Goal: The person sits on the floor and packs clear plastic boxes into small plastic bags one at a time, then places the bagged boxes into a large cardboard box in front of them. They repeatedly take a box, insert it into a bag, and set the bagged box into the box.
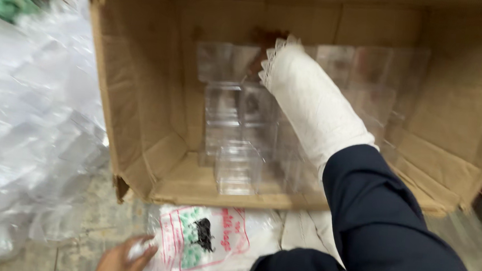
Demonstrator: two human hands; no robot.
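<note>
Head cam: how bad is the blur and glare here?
Head view: motion blur throughout, strongest on the heap of clear plastic bags at left; the clear plastic boxes in the cardboard box blend into each other, edges faint; right hand mostly hidden behind its white sleeve cuff; left hand cropped at bottom edge; soft, even light, no harsh glare.

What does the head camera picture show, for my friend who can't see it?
A person's right hand, its arm in a white lace-edged sleeve, reaches into a big open brown cardboard box of clear square plastic containers. The left hand touches a printed clear plastic bag on the floor below.
</note>
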